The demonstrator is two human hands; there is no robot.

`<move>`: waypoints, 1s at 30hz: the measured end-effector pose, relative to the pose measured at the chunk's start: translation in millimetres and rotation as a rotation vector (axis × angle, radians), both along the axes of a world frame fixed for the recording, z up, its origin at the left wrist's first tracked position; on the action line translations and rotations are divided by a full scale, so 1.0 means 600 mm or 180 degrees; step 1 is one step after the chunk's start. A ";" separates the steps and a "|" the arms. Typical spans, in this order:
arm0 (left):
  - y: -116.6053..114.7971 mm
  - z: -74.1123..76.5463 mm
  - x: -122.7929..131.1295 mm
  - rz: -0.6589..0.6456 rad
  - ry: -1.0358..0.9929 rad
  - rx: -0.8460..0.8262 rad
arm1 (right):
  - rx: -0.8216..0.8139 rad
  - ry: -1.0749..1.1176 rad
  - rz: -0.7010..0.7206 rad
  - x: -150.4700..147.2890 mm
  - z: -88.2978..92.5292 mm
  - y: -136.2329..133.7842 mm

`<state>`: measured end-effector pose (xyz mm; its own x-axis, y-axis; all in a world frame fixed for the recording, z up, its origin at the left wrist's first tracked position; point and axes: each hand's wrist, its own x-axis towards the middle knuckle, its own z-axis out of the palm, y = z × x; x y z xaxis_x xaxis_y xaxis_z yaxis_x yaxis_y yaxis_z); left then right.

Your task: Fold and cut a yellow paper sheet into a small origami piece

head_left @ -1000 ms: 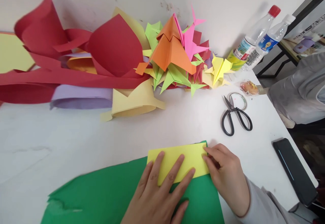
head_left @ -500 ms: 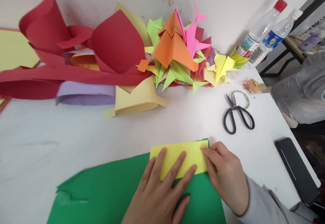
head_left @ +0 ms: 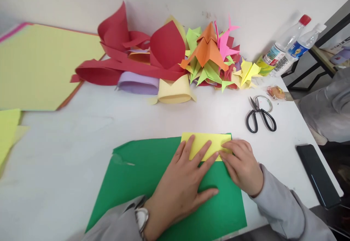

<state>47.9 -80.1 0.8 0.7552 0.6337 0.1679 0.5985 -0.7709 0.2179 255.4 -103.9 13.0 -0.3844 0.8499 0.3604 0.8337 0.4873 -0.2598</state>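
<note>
A yellow sheet of paper (head_left: pixel 209 139), looking folded into a narrow rectangle, lies on the upper right part of a large green sheet (head_left: pixel 136 179). My left hand (head_left: pixel 183 182) is laid flat over the yellow paper with its fingers spread, pressing it down; a watch (head_left: pixel 141 217) is on that wrist. At the paper's right end, my right hand (head_left: pixel 242 164) has its fingers bent together on the edge, gripping it. The thumb of the right hand is partly hidden below its fingers.
Black-handled scissors (head_left: pixel 259 113) lie beside a tape roll (head_left: pixel 264 103). Folded paper figures (head_left: pixel 210 57) and curled red paper pieces (head_left: pixel 168 46) line the wall. Bottles (head_left: pixel 286 44) stand at back right, a black phone (head_left: pixel 318 175) at the right edge. Pale yellow sheets (head_left: pixel 46 66) lie left.
The view has shifted, showing more of the left side of the table. My left hand stays spread on the yellow paper. My right fingers have moved slightly along its right end.
</note>
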 end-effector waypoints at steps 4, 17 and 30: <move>0.000 0.003 0.003 0.0026 -0.0076 -0.0088 | 0.0277 -0.0306 0.0395 0.000 0.003 -0.011; -0.004 -0.005 0.005 0.0095 -0.0145 -0.0206 | 0.0266 -0.1081 0.0937 -0.012 0.009 0.013; 0.000 0.000 -0.001 -0.0006 0.0049 -0.0330 | 0.0510 -0.1077 0.1609 0.001 0.021 0.044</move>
<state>47.1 -80.2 0.8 0.7584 0.6456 0.0898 0.6009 -0.7459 0.2873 256.0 -77.4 25.5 -0.8397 0.4787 0.2564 0.5134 0.8537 0.0871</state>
